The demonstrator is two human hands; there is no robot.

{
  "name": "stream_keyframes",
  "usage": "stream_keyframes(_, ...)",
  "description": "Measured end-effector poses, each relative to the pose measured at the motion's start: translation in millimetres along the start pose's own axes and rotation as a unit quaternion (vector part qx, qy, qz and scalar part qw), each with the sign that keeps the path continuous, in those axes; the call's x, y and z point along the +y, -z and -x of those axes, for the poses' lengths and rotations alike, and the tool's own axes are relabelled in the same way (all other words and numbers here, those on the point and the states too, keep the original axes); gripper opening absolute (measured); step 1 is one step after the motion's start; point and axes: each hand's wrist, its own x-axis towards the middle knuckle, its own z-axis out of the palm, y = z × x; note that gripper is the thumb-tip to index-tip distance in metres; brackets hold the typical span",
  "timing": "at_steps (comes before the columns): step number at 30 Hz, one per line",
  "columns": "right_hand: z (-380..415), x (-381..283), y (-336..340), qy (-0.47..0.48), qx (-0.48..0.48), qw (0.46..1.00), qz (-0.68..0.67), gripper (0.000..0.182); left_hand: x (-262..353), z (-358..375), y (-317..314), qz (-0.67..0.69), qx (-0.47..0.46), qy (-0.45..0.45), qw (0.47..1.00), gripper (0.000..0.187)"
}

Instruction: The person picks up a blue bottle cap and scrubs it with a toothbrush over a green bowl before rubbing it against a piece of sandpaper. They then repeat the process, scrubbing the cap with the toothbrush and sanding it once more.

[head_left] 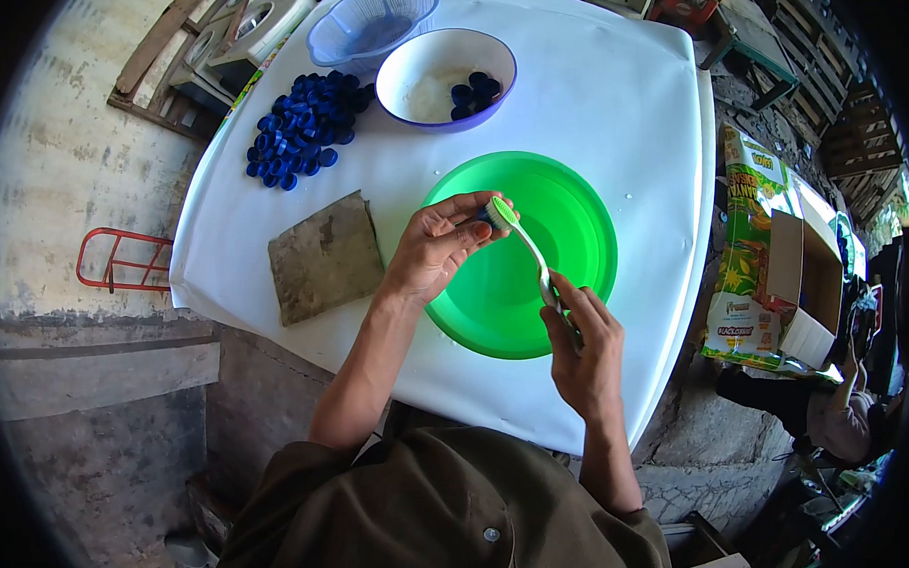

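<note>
Right hand [583, 344] is closed round a toothbrush [524, 244] handle, left hand [438, 245] pinches a blue cap [484, 217] against the bristles, both over the green basin [566, 238] near the table edge [530, 427]; bare cloth beyond

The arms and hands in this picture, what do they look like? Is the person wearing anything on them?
Both arms are bare up to rolled olive-brown shirt sleeves. The shirt has small round buttons. The left hand and right hand wear no gloves; no rings or watch show.
</note>
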Motion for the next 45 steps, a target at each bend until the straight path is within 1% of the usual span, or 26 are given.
stream_keyframes(2, 2.7, 4.9, -5.7, 0.009, 0.006, 1.0, 0.001, 0.037, -1.1, 0.0, 3.0, 0.022, -0.019, -0.017, 0.999, 0.04)
stream_keyframes(5, 9.1, 8.0, -8.0, 0.02, 0.013, 1.0, -0.012, 0.038, 3.1, -0.4, -0.2, 0.02, 0.004, -0.023, 1.0, 0.039)
stream_keyframes(8, 8.5, 5.7, -8.2, 0.011, 0.023, 1.0, -0.004, 0.039, -3.3, 0.0, 4.2, -0.026, -0.008, -0.008, 1.0, 0.038)
stream_keyframes(11, 1.9, -1.4, -11.4, 0.006, 0.023, 1.0, 0.011, 0.04, 0.8, 1.5, -1.3, -0.015, -0.002, 0.003, 1.0, 0.038)
stream_keyframes(13, 2.1, -1.6, -13.3, 0.019, 0.018, 1.0, 0.014, 0.04, -3.6, 0.0, 5.9, 0.004, 0.006, -0.02, 1.0, 0.037)
stream_keyframes(14, 5.5, 3.4, -16.4, 0.037, 0.036, 0.999, -0.004, 0.04, -5.2, 0.5, 9.3, 0.015, 0.012, -0.032, 0.999, 0.037)
stream_keyframes(17, 11.4, 4.5, -10.1, 0.03, 0.025, 0.999, 0.008, 0.038, -0.4, -0.4, 3.0, 0.024, 0.03, -0.05, 0.998, 0.039)
stream_keyframes(20, 9.9, -1.8, -8.5, -0.002, 0.005, 1.0, 0.021, 0.037, -0.6, 1.0, -5.1, -0.029, 0.019, -0.039, 0.999, 0.038)
stream_keyframes(23, 15.1, 0.6, -7.8, -0.008, 0.007, 1.0, 0.005, 0.038, -2.1, 1.7, 0.3, -0.013, 0.037, -0.07, 0.997, 0.038)
stream_keyframes(26, 17.2, 2.8, -8.0, 0.015, 0.036, 0.999, -0.017, 0.039, 0.6, 2.2, -3.4, -0.018, 0.052, -0.062, 0.997, 0.039)
stream_keyframes(29, 7.3, -5.1, -11.9, 0.011, 0.042, 0.999, -0.007, 0.04, 1.4, 3.4, -8.2, -0.029, 0.001, -0.018, 0.999, 0.04)
stream_keyframes(32, 4.0, -4.1, -16.5, 0.009, 0.037, 0.999, 0.005, 0.04, 1.5, 4.0, -4.0, -0.019, 0.011, -0.039, 0.999, 0.04)
stream_keyframes(35, 11.0, 1.8, -18.8, 0.021, 0.028, 0.999, -0.022, 0.042, -0.2, 5.0, 1.3, 0.01, 0.032, -0.057, 0.998, 0.04)
stream_keyframes(38, 3.5, -2.4, -12.8, 0.016, 0.025, 0.999, -0.01, 0.042, -1.3, 4.7, -4.0, 0.003, 0.006, -0.045, 0.999, 0.039)
stream_keyframes(41, -4.7, -6.8, -11.2, 0.014, 0.014, 1.0, -0.007, 0.043, -4.9, 4.4, -0.4, 0.006, 0.018, -0.057, 0.998, 0.038)
stream_keyframes(44, 3.5, 0.1, -15.2, 0.036, 0.018, 0.999, -0.019, 0.043, -0.9, 4.9, 2.4, 0.014, 0.04, -0.073, 0.996, 0.04)
stream_keyframes(45, 2.6, 1.6, -15.6, 0.037, 0.023, 0.999, -0.024, 0.043, -0.6, 4.3, 1.5, 0.007, 0.031, -0.066, 0.997, 0.039)
